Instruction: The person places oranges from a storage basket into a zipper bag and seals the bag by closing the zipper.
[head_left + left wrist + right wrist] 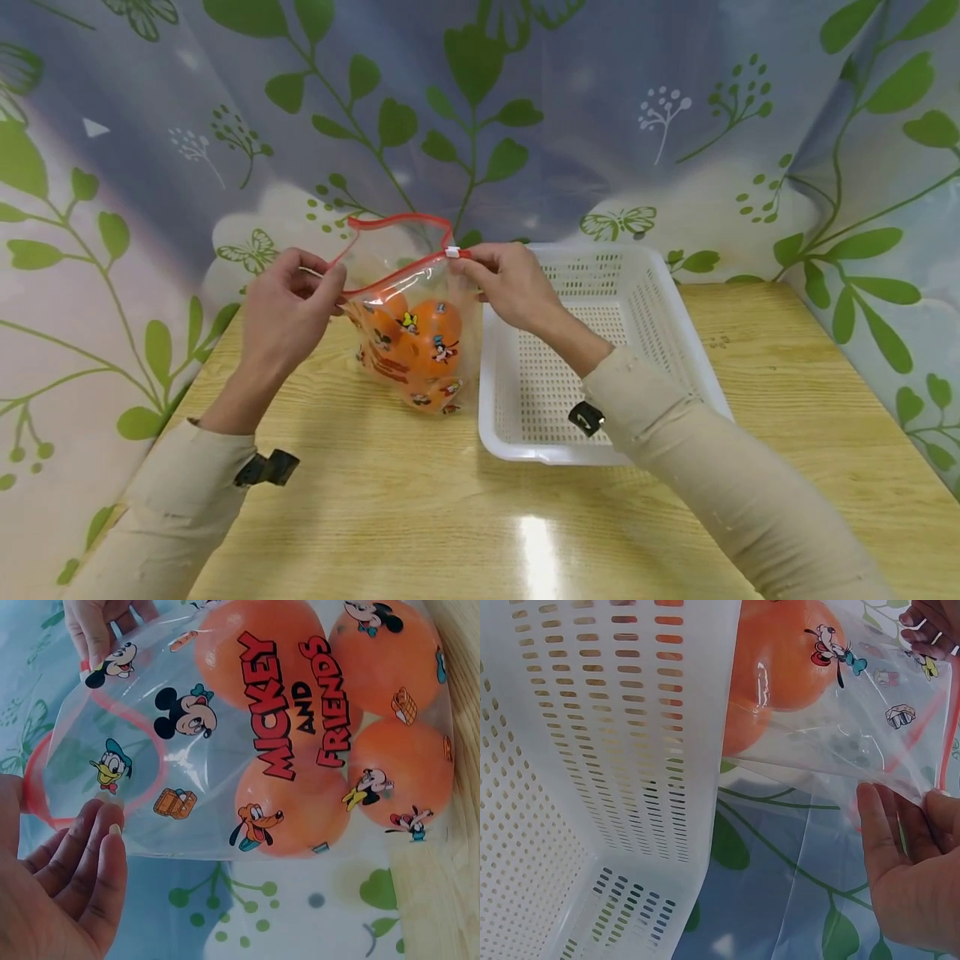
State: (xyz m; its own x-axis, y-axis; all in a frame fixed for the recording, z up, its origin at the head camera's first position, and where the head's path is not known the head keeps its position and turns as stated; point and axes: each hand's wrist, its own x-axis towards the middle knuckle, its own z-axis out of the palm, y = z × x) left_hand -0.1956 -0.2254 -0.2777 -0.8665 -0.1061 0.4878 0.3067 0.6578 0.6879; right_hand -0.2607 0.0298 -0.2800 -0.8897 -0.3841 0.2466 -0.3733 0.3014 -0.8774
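A clear zip bag (465, 333) with red edging and cartoon prints stands upright on the table, its mouth spread apart. Several oranges (435, 325) fill its lower part; in the left wrist view the oranges (292, 802) show through the printed plastic. My left hand (288, 308) pinches the left side of the red-edged mouth between thumb and fingers. At the mouth's right corner, beside a white slider (452, 252), my right hand (513, 283) pinches the edge. The right wrist view shows this right hand (915, 862) with its fingertips on the plastic.
A white perforated plastic basket (491, 417) stands right beside the bag, under my right forearm. Both rest on a light wooden table (375, 517). Behind hangs a curtain (585, 167) printed with leaves and butterflies.
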